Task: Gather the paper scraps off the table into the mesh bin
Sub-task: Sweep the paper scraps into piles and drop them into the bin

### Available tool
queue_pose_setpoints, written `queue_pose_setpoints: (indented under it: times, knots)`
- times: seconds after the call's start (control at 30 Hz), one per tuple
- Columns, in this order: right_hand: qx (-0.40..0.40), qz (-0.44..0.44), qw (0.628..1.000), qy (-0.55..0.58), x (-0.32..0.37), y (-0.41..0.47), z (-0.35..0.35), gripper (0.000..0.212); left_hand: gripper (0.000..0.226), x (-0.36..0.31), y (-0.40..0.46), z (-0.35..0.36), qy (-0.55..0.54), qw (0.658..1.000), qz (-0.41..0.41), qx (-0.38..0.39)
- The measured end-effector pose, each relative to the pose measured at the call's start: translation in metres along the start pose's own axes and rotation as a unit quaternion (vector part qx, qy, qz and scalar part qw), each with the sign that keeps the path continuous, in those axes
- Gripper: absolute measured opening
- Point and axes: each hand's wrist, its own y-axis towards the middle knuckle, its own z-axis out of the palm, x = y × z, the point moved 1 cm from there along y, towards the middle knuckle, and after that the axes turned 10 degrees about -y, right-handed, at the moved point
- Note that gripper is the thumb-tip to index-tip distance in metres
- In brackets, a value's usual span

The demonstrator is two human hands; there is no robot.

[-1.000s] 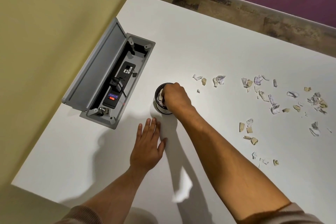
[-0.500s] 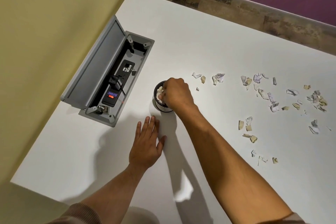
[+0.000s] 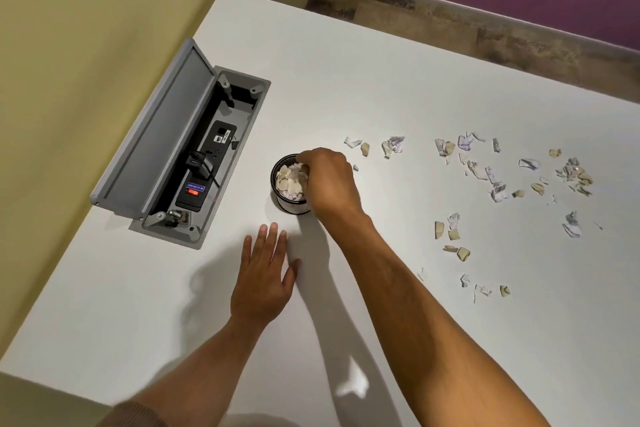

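A small black mesh bin stands on the white table, heaped with paper scraps. My right hand is over the bin's right side, its fingers curled down into the heap and closed on scraps; the fingertips are partly hidden. My left hand lies flat on the table just in front of the bin, apart from it, holding nothing. Several loose paper scraps lie scattered over the table to the right of the bin.
A grey cable box is sunk into the table left of the bin, its lid propped open, with a power strip and plug inside. The table's far edge meets a wooden floor and a purple wall.
My right hand has drawn back to the right over the bin, uncovering the heap of scraps inside. My left hand has stayed flat in place.
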Motion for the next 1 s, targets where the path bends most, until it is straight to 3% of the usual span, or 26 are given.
queue_pose_setpoints:
  times: [0.13,0.33,0.43,0.53,0.73,1.0]
  knots:
    - [-0.092,0.053,0.989,0.100,-0.040,-0.036,0.004,0.029,0.061,-0.001,0.000,0.000,0.020,1.000,0.014,-0.017]
    - [-0.143,0.255,0.942,0.163,-0.129,-0.118,0.044,0.035,0.053,-0.010,-0.001,-0.004,0.056,0.998,0.022,-0.016]
    - [-0.167,0.315,0.924,0.139,-0.172,-0.165,0.062,0.046,0.052,-0.023,-0.002,-0.004,0.054,0.998,0.041,-0.010]
    - [-0.205,0.342,0.916,0.037,-0.205,-0.202,0.077,0.059,0.049,-0.045,-0.002,0.000,0.014,0.997,0.076,-0.013]
    - [-0.161,0.444,0.881,-0.030,-0.254,-0.236,0.092,0.083,0.053,-0.113,0.022,0.024,-0.059,0.993,0.099,0.023]
    - [-0.080,0.408,0.902,-0.112,-0.277,-0.207,0.100,0.089,0.072,-0.133,0.047,0.045,0.004,0.995,0.070,0.074]
